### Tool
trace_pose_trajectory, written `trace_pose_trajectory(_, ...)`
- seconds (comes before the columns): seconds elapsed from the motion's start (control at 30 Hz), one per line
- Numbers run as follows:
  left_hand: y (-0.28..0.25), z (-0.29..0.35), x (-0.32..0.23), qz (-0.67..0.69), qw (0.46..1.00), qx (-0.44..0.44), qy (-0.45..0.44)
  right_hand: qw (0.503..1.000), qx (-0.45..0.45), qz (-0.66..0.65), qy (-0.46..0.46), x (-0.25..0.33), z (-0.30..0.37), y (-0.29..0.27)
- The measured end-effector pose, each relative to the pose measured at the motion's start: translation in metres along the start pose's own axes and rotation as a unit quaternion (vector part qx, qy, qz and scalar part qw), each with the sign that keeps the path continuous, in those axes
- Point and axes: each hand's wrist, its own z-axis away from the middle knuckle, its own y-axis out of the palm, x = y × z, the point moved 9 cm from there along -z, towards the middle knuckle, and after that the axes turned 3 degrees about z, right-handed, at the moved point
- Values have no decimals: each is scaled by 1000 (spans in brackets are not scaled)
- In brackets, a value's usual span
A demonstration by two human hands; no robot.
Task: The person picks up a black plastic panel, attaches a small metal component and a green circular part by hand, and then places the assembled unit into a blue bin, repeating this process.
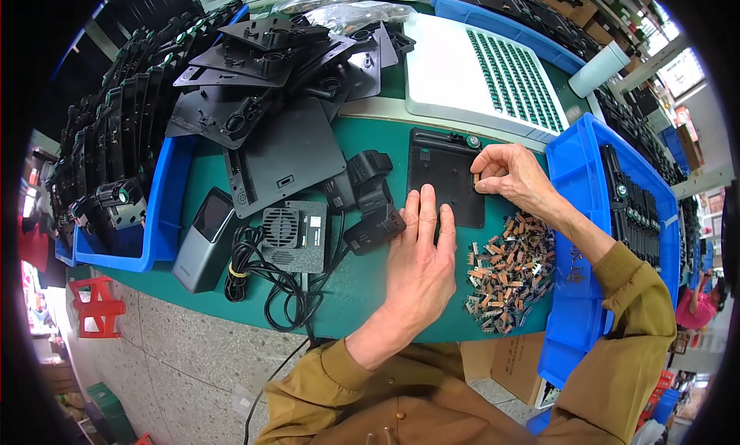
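Note:
A flat black plastic panel point(441, 171) lies on the green table in front of me, with a small round fitting in its upper right corner. My left hand point(420, 268) rests with its fingers stretched out, the tips on the panel's lower left part. At the panel's right edge, my right hand point(512, 175) pinches a small brown circuit board point(476, 178) between thumb and fingers; most of the piece is hidden. Just below that hand is a loose pile of small brown circuit boards point(510, 275) with metal parts.
Left stand stacked black panels point(262, 60), a larger dark panel point(289, 160), black moulded parts point(362, 179), a grey box point(204, 241) and a fan unit point(294, 233) with coiled cable point(266, 272). A white foam tray point(447, 60) is behind; blue bins point(590, 183) flank the table.

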Motion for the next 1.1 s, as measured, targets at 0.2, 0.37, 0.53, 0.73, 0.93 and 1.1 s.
trace_pose_trajectory(0.2,-1,0,-1,5,1000,3,-2,999,-33,-31,-13,9,1,-13)
trace_pose_trajectory(0.37,0,1,2,5,1000,4,-2,992,-99,77,-33,13,-6,-29)
trace_pose_trajectory(0.53,2,0,0,12,1000,7,-4,968,-135,167,-128,16,-18,-29)
trace_pose_trajectory(0.73,3,1,0,11,1000,9,1,969,-71,190,-140,19,-33,-15)
trace_pose_trajectory(0.93,1,0,0,36,999,17,1,953,-76,241,-169,19,-33,-9)
trace_pose_trajectory(1.1,-9,-3,0,85,996,-17,2,931,-124,293,-179,25,-27,-25)
